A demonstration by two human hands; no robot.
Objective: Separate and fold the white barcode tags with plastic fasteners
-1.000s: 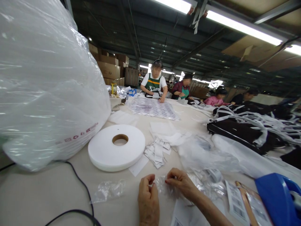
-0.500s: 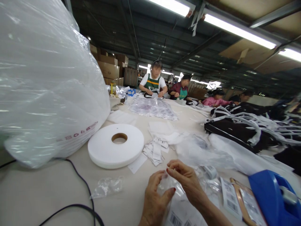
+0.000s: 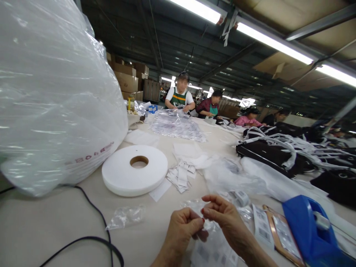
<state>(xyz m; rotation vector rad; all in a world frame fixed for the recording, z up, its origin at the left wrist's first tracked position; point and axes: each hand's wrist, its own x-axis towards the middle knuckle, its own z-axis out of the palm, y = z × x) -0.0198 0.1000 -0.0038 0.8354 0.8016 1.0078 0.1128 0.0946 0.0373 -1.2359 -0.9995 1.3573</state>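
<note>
Both hands meet over a clear plastic bag (image 3: 215, 241) at the near edge of the table. My left hand (image 3: 185, 228) is closed, its thumb and forefinger pinched together at the bag's upper part. From the other side my right hand (image 3: 226, 217) pinches there too, fingertips almost touching the left ones. The thin film between the fingertips is hard to make out. Printed labels show blurred through the bag. Just ahead of the hands lies a pile of white paper labels (image 3: 182, 176).
A large wrapped plastic bundle (image 3: 61, 96) fills the left. Nearby are a white tape roll (image 3: 135, 181), a small clear bag (image 3: 125, 218), a black cable (image 3: 97, 207), a blue dispenser (image 3: 303, 222), a label strip (image 3: 263, 226) and black bags (image 3: 267, 154). Co-workers (image 3: 180, 98) sit farther along.
My left hand has closed from a spread thumb into a pinch, meeting my right fingertips. The view has shifted slightly. The co-worker opposite has lifted the clear sheet's edge.
</note>
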